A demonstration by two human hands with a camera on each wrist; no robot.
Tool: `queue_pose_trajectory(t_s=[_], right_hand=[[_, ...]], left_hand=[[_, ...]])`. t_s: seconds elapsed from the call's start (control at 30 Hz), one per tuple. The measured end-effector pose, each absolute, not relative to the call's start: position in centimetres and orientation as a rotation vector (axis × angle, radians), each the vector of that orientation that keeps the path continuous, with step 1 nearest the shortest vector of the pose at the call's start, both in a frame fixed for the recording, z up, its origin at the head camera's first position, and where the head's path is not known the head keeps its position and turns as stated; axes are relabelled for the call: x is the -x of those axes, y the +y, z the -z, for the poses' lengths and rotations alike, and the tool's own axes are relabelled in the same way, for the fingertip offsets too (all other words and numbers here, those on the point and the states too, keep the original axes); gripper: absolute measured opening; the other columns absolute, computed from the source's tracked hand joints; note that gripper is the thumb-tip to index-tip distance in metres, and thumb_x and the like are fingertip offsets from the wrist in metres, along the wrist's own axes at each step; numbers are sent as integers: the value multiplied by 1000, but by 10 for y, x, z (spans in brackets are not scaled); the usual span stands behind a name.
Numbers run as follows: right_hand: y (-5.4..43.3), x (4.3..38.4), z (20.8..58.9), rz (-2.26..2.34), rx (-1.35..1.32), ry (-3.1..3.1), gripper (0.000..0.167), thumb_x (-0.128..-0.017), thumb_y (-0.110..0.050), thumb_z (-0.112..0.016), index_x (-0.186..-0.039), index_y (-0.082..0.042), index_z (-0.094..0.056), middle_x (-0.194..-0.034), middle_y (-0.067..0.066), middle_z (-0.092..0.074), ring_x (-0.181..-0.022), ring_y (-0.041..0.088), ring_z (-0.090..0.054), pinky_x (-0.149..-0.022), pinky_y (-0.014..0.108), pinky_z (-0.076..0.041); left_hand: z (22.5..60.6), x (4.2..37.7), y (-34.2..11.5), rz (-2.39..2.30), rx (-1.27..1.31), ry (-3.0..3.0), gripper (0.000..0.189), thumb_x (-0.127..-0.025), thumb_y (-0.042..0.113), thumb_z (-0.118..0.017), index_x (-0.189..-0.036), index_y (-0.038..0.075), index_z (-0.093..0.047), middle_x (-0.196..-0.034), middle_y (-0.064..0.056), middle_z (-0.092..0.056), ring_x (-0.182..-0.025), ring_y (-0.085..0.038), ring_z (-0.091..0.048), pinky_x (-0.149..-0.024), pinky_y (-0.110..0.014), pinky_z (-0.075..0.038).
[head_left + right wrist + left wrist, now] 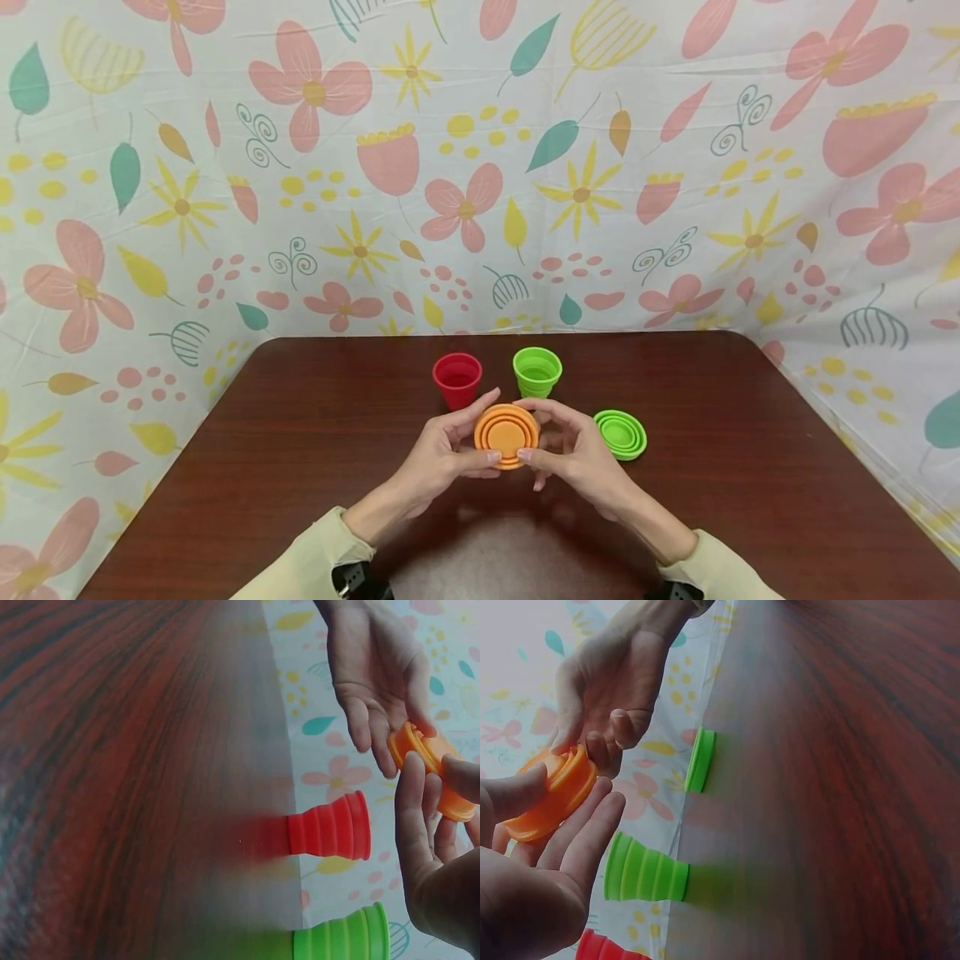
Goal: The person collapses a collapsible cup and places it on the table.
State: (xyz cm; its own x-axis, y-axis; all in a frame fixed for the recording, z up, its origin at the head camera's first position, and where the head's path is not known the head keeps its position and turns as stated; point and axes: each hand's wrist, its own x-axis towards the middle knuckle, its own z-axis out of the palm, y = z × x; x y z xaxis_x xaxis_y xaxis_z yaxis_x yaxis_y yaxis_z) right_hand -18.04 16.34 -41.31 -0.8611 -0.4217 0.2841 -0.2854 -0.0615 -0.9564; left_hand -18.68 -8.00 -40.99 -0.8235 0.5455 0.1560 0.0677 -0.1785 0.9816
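An orange collapsible cup (506,437), folded flat into rings, is held up above the table between both hands. My left hand (448,446) pinches its left edge, thumb on the ringed face and fingers behind. On the opposite edge my right hand (573,450) does the same with its thumb and fingers. Both wrist views show the orange cup (555,793) edge-on, with fingers partly covering it. Just beyond the hands stand a red cup (457,377) and a green cup (537,372), both expanded and upright. Right of my right hand lies a flattened green cup (620,435).
The dark brown wooden table (337,400) carries all the cups. Behind it and along the sides hangs a white cloth (525,275) printed with flowers and leaves. The expanded cups stand near the table's far edge.
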Motion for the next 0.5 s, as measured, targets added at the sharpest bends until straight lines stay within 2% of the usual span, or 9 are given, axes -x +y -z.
queue_pose_trajectory(t_s=[0.2, 0.4, 0.5], right_hand=[[164, 178, 414, 2110, 825, 2058, 56, -91, 6, -76, -144, -3, -60, -106, 22, -56, -78, 37, -68, -49, 58, -59], [166, 177, 413, 2112, 867, 2051, 53, -92, 7, -75, -142, -1, -62, -113, 22, -59, -89, 30, -70, -49, 51, -61], [166, 178, 412, 2090, 898, 2092, 50, -92, 6, -76, -141, -3, -65, -115, 23, -58, -89, 30, -70, -50, 49, -61]], left_hand=[[408, 189, -82, -2031, -719, 1770, 75, -93, -10, -73, -159, 16, -49, -137, -18, -67, -109, -32, -74, -87, -53, -61], [407, 190, -83, -2001, -714, 1793, 71, -94, -5, -74, -158, 17, -51, -135, -18, -68, -115, -30, -71, -86, -53, -61], [407, 189, -84, -1996, -695, 1785, 66, -97, -1, -73, -157, 16, -52, -135, -18, -67, -115, -39, -71, -86, -54, -62]])
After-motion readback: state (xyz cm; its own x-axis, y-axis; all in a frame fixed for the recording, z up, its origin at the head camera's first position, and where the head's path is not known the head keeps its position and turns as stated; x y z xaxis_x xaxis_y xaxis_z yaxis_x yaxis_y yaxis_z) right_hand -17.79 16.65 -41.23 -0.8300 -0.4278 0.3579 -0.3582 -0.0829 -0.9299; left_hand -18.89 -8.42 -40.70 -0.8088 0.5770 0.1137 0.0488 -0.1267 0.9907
